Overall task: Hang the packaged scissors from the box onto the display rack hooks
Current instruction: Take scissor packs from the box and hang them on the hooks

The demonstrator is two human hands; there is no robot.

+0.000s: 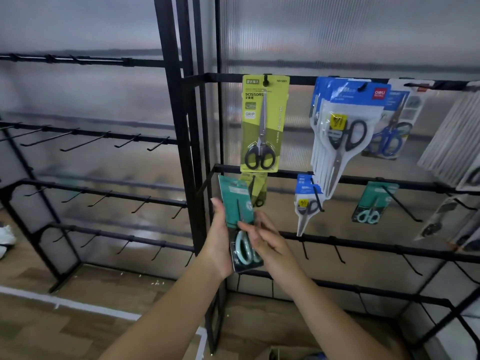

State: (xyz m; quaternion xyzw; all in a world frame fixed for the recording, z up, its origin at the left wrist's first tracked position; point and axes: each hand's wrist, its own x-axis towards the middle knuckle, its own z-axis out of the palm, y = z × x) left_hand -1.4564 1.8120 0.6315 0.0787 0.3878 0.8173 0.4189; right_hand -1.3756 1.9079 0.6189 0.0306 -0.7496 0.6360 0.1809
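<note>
Meanwhile, at lower centre of the frame, a person held a teal-carded pack of scissors (240, 224) upright in front of a black wire display rack (181, 131). The left hand (220, 237) gripped the pack along its left edge, thumb up the card and fingers curled behind it. The right hand (270, 240) met the pack from the right, its fingers (250, 228) loosely bent and laid across the front of the card just above the pale blue handles; whether they pinched it could not be told.

The pack's top edge stood just below the second rail from the top, beside a small green-carded pack (258, 190) hanging there. Directly above, on the top rail, a larger green card marked "SCISSORS" (263, 123) hung from a hook, black handles at the bottom. To its right hung a stack of blue-and-white packs of black-handled scissors (340, 131), then a blue-handled pair (389, 126). On the second rail, right of centre, hung a small blue-topped pack (307, 201) and another teal pack (371, 203). Bare hooks (78, 144) lined the rack section at left, against frosted panels (337, 35).
</note>
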